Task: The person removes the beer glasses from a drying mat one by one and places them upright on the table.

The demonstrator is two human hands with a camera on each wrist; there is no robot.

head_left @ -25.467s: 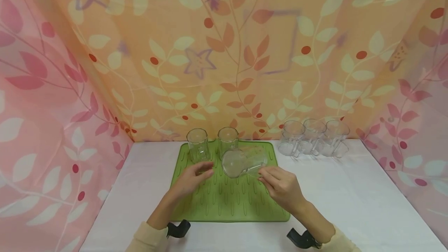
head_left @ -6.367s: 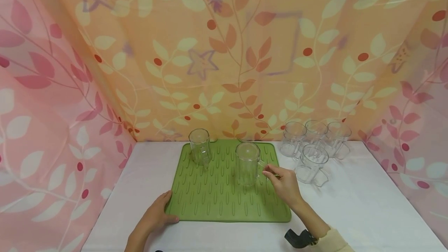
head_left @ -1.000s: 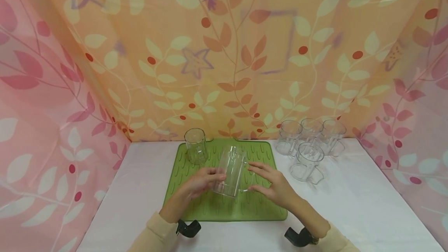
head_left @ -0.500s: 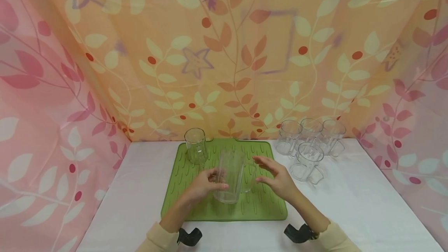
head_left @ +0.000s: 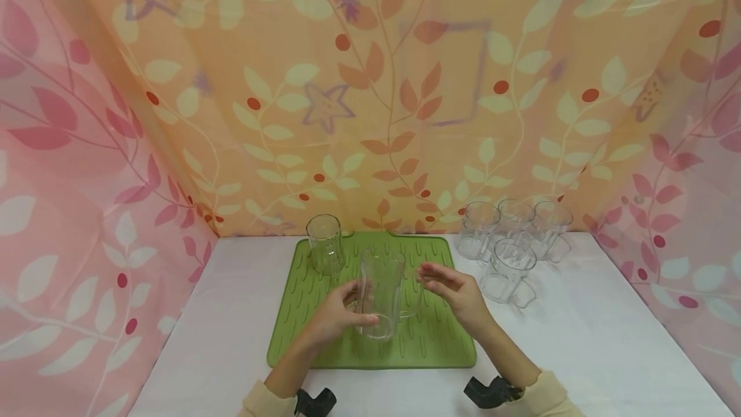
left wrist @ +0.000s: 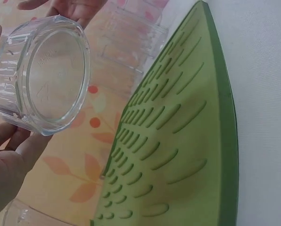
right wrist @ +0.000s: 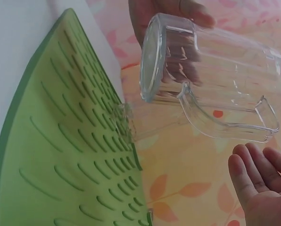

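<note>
My left hand (head_left: 334, 315) grips a clear glass mug (head_left: 383, 288) round its body, fingers behind and thumb across the front near the base. The mug stands upright in the air above a green ribbed mat (head_left: 431, 346). Its round base (left wrist: 58, 77) faces the left wrist camera, clear of the mat. My right hand (head_left: 457, 295) is beside the mug's handle (right wrist: 225, 129), its fingers extended; the right wrist view shows a small gap between fingertips and handle. Another glass mug (head_left: 325, 243) stands at the mat's back left corner.
To the right of the mat, on the white tabletop (head_left: 602, 352), stand several glass mugs: a row at the back and one mug (head_left: 509, 272) in front. Floral cloth (head_left: 382, 95) hangs behind and along both sides.
Since 25.5 seconds ago, one mug has left the mat's back and one has joined the right group. Lately the held mug went from tilted to upright, and my right hand came off its handle.
</note>
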